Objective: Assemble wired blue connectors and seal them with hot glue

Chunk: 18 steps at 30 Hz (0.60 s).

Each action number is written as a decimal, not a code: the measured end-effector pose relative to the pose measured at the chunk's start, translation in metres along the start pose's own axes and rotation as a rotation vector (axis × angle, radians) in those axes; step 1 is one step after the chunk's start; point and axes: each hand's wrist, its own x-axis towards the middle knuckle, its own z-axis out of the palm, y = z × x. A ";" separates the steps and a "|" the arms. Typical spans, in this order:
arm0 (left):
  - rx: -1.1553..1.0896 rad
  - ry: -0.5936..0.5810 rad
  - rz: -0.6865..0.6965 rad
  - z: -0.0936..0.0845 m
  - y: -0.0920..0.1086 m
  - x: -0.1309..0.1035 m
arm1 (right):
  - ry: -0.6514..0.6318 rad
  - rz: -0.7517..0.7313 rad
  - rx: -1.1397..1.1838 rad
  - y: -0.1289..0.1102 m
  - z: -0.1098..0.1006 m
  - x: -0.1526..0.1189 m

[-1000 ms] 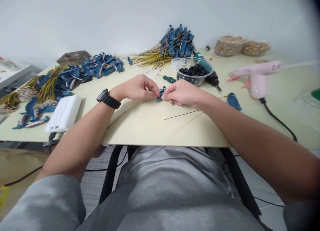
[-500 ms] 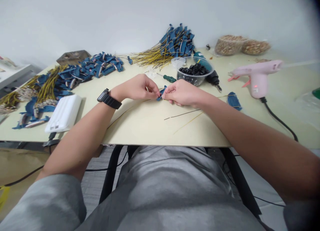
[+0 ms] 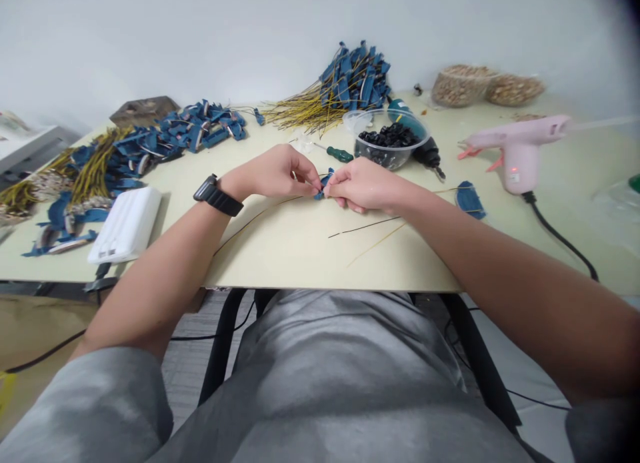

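The left hand [image 3: 277,173] and right hand [image 3: 367,185] pinch a small, blue, cloth-like scrap [image 3: 325,181] from both sides, likely to steady it. A pink plastic glue gun [image 3: 521,151] sits right.

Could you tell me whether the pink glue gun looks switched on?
Apparently on: a red light glows on the pink glue gun, at its handle.

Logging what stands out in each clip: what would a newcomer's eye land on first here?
Probably the pink glue gun on the right of the table, and the big bundle of blue pieces with yellow stems at the back, near the wall. Then the two hands, left and right, meeting at mid-table over a small blue piece.
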 end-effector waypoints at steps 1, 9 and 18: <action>-0.003 -0.001 0.000 0.000 0.000 0.000 | 0.000 0.001 0.003 -0.001 0.000 0.000; -0.044 0.007 -0.011 0.002 -0.002 0.000 | -0.014 0.014 0.043 0.000 0.001 0.001; -0.071 0.015 -0.012 0.003 -0.003 0.000 | -0.011 0.025 0.052 0.004 0.001 0.005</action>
